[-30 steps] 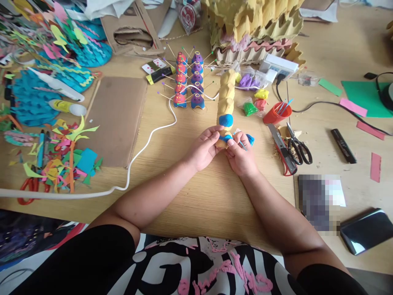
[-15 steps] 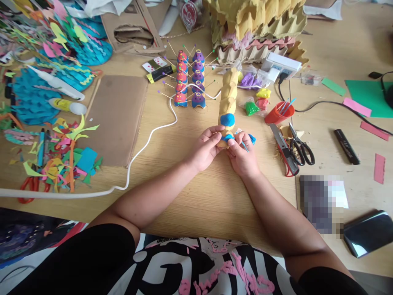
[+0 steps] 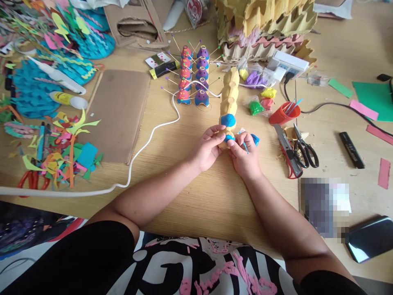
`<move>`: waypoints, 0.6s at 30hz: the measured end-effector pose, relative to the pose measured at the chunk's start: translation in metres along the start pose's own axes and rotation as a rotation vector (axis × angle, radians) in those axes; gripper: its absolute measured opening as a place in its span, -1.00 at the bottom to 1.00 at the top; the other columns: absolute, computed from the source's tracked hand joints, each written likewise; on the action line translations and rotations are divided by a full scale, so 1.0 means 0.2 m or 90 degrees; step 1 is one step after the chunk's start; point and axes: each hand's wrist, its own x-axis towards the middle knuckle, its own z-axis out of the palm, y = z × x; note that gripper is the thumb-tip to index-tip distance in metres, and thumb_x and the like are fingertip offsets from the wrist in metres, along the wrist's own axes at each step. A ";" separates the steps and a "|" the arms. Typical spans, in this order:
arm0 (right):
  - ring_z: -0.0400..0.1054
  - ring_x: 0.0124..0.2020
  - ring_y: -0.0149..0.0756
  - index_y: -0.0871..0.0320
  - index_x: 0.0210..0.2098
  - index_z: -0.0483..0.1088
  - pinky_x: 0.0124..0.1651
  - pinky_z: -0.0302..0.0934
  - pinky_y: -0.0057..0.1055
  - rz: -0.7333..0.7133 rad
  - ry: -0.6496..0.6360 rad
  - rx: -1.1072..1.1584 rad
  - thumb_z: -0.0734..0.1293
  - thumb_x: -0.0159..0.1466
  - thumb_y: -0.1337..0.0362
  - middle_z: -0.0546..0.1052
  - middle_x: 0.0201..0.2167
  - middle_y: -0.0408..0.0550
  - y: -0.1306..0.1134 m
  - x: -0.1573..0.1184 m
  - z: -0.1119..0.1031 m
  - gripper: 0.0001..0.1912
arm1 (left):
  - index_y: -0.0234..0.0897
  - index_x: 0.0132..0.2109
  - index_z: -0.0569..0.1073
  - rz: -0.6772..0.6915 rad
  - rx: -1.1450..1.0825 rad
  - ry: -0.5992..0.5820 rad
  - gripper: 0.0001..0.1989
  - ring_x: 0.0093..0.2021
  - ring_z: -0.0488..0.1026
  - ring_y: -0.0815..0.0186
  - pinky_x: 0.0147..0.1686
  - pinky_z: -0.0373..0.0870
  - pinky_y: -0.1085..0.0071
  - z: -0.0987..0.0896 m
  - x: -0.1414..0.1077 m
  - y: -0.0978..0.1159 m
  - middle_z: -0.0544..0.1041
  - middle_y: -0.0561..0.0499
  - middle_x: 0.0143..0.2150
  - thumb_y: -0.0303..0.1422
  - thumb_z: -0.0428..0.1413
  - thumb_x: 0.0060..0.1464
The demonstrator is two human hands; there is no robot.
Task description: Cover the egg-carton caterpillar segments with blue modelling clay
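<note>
A yellow egg-carton strip (image 3: 229,92) points away from me, its near end between my two hands. Blue modelling clay (image 3: 228,121) covers one of its cups, and a smaller blue patch lies on the nearest cup. My left hand (image 3: 205,149) is closed round the strip's left side, thumb and forefinger beside the clay. My right hand (image 3: 247,157) grips the near right end, its thumb pressing at the smaller patch. A thin blue stick (image 3: 246,148) pokes out from the right fingers. Just beyond that hand lies a lump of blue clay (image 3: 254,140), partly hidden.
Two rows of painted egg-carton figures (image 3: 202,78) with pins stand ahead. A white cable (image 3: 150,137) crosses the table. Right are bagged clay (image 3: 256,107), a red cup (image 3: 284,114), a cutter (image 3: 288,153) and scissors (image 3: 303,151). Cardboard (image 3: 118,114) and paper scraps (image 3: 63,159) lie left.
The view has shifted slightly, so the table things sit a little further right. Both hands keep hold of the strip, and the blue patch at the right thumb looks slightly more rounded.
</note>
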 end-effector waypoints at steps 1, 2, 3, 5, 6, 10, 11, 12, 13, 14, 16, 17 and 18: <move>0.00 -0.44 -0.41 0.03 -0.39 0.14 -0.43 -0.04 -0.35 0.000 0.001 -0.001 0.76 0.08 -0.09 0.17 -0.44 -0.27 0.00 0.00 0.00 -0.26 | -0.13 -0.08 0.59 -0.004 -0.005 0.003 -0.70 -0.13 0.63 0.35 -0.09 0.50 0.37 0.00 0.00 0.00 0.66 0.12 -0.20 -0.37 0.50 0.12; 0.00 -0.44 -0.42 0.03 -0.39 0.15 -0.43 -0.05 -0.35 -0.001 0.002 -0.001 0.76 0.08 -0.10 0.18 -0.44 -0.28 0.00 0.00 0.00 -0.25 | -0.13 -0.08 0.59 -0.008 -0.011 0.004 -0.71 -0.13 0.63 0.36 -0.10 0.50 0.38 0.00 0.00 0.00 0.66 0.12 -0.19 -0.38 0.50 0.13; -0.01 -0.45 -0.42 0.03 -0.39 0.15 -0.43 -0.06 -0.35 -0.001 0.000 0.000 0.76 0.08 -0.11 0.17 -0.44 -0.28 0.01 0.00 0.00 -0.25 | -0.12 -0.07 0.60 -0.013 -0.016 0.002 -0.71 -0.13 0.63 0.37 -0.11 0.50 0.40 0.00 0.00 0.00 0.67 0.12 -0.17 -0.38 0.49 0.13; -0.02 -0.47 -0.43 0.03 -0.39 0.15 -0.44 -0.08 -0.36 0.004 -0.006 0.005 0.76 0.08 -0.11 0.16 -0.46 -0.29 0.01 0.00 -0.01 -0.25 | -0.11 -0.03 0.61 -0.022 -0.018 0.000 -0.72 -0.12 0.63 0.38 -0.11 0.50 0.41 0.00 0.00 0.01 0.68 0.12 -0.12 -0.34 0.48 0.17; -0.03 -0.49 -0.44 0.03 -0.39 0.14 -0.45 -0.08 -0.36 0.009 -0.009 0.008 0.76 0.08 -0.11 0.15 -0.47 -0.30 0.01 0.01 -0.01 -0.25 | -0.10 -0.01 0.61 -0.026 -0.017 0.002 -0.74 -0.11 0.64 0.37 -0.10 0.50 0.40 0.00 0.00 0.01 0.69 0.11 -0.08 -0.30 0.46 0.21; -0.05 -0.53 -0.46 0.02 -0.38 0.13 -0.48 -0.10 -0.36 0.019 -0.006 0.026 0.75 0.09 -0.12 0.15 -0.49 -0.33 0.01 0.01 -0.02 -0.24 | -0.07 0.06 0.61 -0.020 -0.004 0.005 -0.72 -0.02 0.66 0.33 0.00 0.52 0.37 0.00 0.00 0.02 0.70 0.10 -0.01 -0.23 0.43 0.27; -0.05 -0.54 -0.47 0.02 -0.38 0.12 -0.48 -0.10 -0.36 0.019 -0.005 0.030 0.75 0.09 -0.12 0.15 -0.50 -0.33 0.01 0.02 -0.01 -0.24 | -0.07 0.06 0.60 -0.016 0.004 0.002 -0.70 -0.02 0.67 0.33 0.02 0.52 0.37 0.00 0.00 0.02 0.71 0.10 -0.02 -0.25 0.45 0.24; -0.05 -0.54 -0.48 0.02 -0.38 0.12 -0.48 -0.10 -0.36 0.020 -0.004 0.034 0.76 0.08 -0.12 0.17 -0.50 -0.34 0.01 0.02 -0.01 -0.24 | -0.08 0.05 0.60 -0.010 0.013 -0.003 -0.67 -0.03 0.67 0.33 0.02 0.52 0.36 0.00 0.00 0.01 0.71 0.11 -0.04 -0.27 0.48 0.20; -0.04 -0.54 -0.48 0.02 -0.38 0.12 -0.48 -0.10 -0.36 0.020 -0.003 0.038 0.76 0.07 -0.12 0.18 -0.50 -0.34 0.00 0.02 -0.01 -0.23 | -0.09 0.04 0.60 -0.002 0.019 -0.008 -0.63 -0.04 0.67 0.33 0.02 0.52 0.37 0.00 0.00 0.01 0.71 0.11 -0.07 -0.29 0.51 0.15; -0.04 -0.55 -0.49 0.03 -0.39 0.12 -0.48 -0.11 -0.37 0.021 -0.002 0.042 0.77 0.06 -0.11 0.20 -0.51 -0.34 0.00 0.02 -0.01 -0.23 | -0.10 0.02 0.60 0.008 0.022 -0.013 -0.60 -0.06 0.67 0.34 0.00 0.52 0.37 -0.01 0.00 0.00 0.72 0.11 -0.09 -0.30 0.55 0.10; -0.03 -0.55 -0.50 0.03 -0.39 0.12 -0.48 -0.11 -0.37 0.020 -0.002 0.048 0.77 0.05 -0.11 0.21 -0.51 -0.34 0.00 0.02 0.00 -0.23 | -0.12 -0.01 0.59 0.025 0.023 -0.016 -0.56 -0.09 0.66 0.35 -0.03 0.53 0.38 -0.01 0.00 0.00 0.73 0.11 -0.12 -0.31 0.59 0.02; -0.03 -0.56 -0.50 0.03 -0.39 0.13 -0.48 -0.10 -0.38 0.020 -0.006 0.048 0.77 0.05 -0.11 0.21 -0.52 -0.35 0.00 0.02 -0.01 -0.23 | -0.13 -0.02 0.59 0.028 0.024 -0.014 -0.55 -0.10 0.66 0.35 -0.04 0.52 0.38 -0.01 0.00 -0.01 0.73 0.11 -0.13 -0.32 0.59 0.01; -0.04 -0.56 -0.51 0.03 -0.39 0.12 -0.48 -0.09 -0.38 0.021 -0.011 0.049 0.77 0.05 -0.11 0.20 -0.53 -0.36 0.00 0.02 -0.01 -0.23 | -0.13 -0.03 0.58 0.027 0.026 -0.009 -0.56 -0.11 0.67 0.35 -0.04 0.52 0.38 -0.01 0.01 -0.01 0.73 0.12 -0.13 -0.33 0.59 0.01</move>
